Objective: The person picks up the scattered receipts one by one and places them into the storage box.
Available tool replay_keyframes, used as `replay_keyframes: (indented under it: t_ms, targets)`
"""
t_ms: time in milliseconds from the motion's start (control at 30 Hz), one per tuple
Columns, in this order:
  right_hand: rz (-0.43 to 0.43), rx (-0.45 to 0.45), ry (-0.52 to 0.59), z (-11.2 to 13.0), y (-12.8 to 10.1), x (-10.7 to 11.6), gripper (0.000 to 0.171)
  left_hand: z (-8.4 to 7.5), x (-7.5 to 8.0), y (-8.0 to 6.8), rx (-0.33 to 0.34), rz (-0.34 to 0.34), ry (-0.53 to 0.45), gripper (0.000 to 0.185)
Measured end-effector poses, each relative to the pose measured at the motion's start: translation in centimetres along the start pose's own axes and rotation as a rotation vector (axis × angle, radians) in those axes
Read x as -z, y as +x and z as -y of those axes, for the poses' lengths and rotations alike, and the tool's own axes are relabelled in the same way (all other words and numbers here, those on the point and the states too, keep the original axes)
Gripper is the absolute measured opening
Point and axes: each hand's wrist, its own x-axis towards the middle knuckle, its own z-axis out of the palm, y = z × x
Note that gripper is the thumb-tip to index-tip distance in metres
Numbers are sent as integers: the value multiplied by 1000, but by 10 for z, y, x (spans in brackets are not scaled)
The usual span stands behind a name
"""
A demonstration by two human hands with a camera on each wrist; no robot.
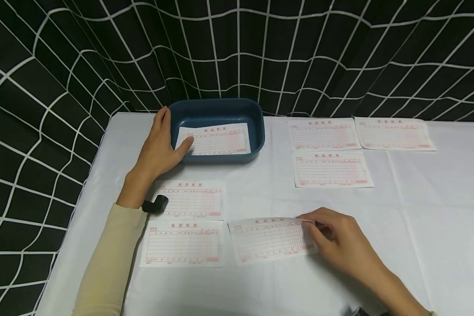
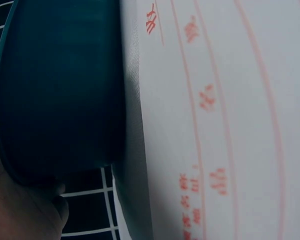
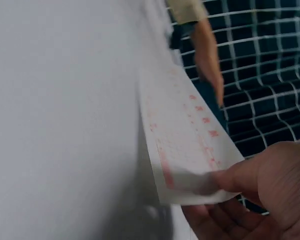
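My left hand grips the left end of a dark blue plastic basin, thumb over the rim and fingers along the outside. Inside the basin lies a receipt slip printed in red. In the left wrist view the basin wall fills the left side, with part of the hand at its edge. My right hand pinches the right end of another receipt slip between thumb and fingers. That end is lifted off the table, as the right wrist view of the slip also shows.
Two receipt slips, an upper one and a lower one, lie left of the held slip. Three more lie at the back right. A black gridded curtain hangs behind the white tablecloth.
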Motion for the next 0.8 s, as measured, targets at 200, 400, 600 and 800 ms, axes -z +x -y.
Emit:
replay_keyframes:
  t_ms: [200, 400, 600, 800]
  targets:
    - [-18, -82, 48, -1, 11, 6, 13, 1, 0, -1, -9, -5, -6, 101]
    - [-31, -158, 142, -1, 29, 14, 13, 2, 1, -1, -3, -7, -2, 100]
    - [-40, -208, 247, 2, 53, 25, 19, 2, 0, -1, -8, -9, -2, 100]
    - [-95, -221, 335, 0, 86, 36, 18, 2, 1, -1, -2, -3, -10, 100]
